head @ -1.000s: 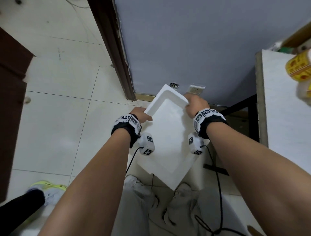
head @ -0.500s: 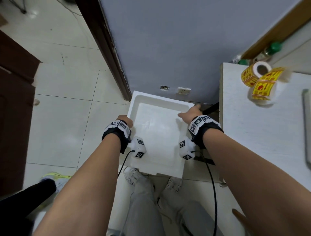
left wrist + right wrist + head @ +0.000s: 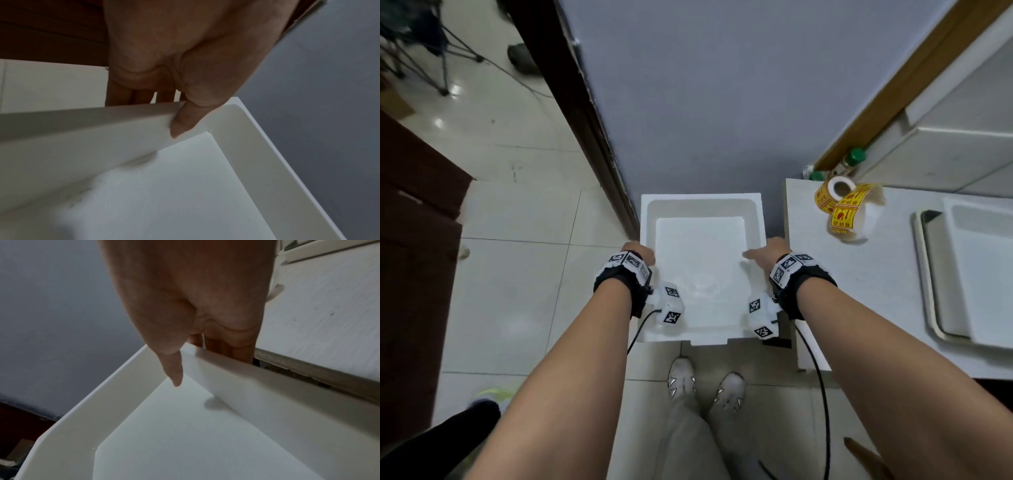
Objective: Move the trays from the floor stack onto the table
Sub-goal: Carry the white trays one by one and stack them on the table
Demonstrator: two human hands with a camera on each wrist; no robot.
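I hold a white foam tray [image 3: 700, 263] level in the air in front of me, just left of the white table [image 3: 887, 291]. My left hand [image 3: 638, 251] grips its left wall, thumb over the rim inside and fingers under the outside [image 3: 174, 104]. My right hand [image 3: 765, 251] grips the right wall the same way [image 3: 205, 344]. The tray [image 3: 185, 186] [image 3: 205, 434] is empty. Its right wall sits close to the table's left edge [image 3: 308, 368]. The floor stack is out of sight.
On the table lie a metal tray [image 3: 931, 274] with a white tray [image 3: 983, 270] in it, and a roll of yellow stickers [image 3: 840, 202]. A grey wall [image 3: 722, 102] stands ahead, a dark door frame [image 3: 571, 102] to the left. My feet [image 3: 705, 387] are on the tiled floor below.
The tray has come up from a tilted, diagonal pose near the floor to level and square at table height. More of the table has come into view.
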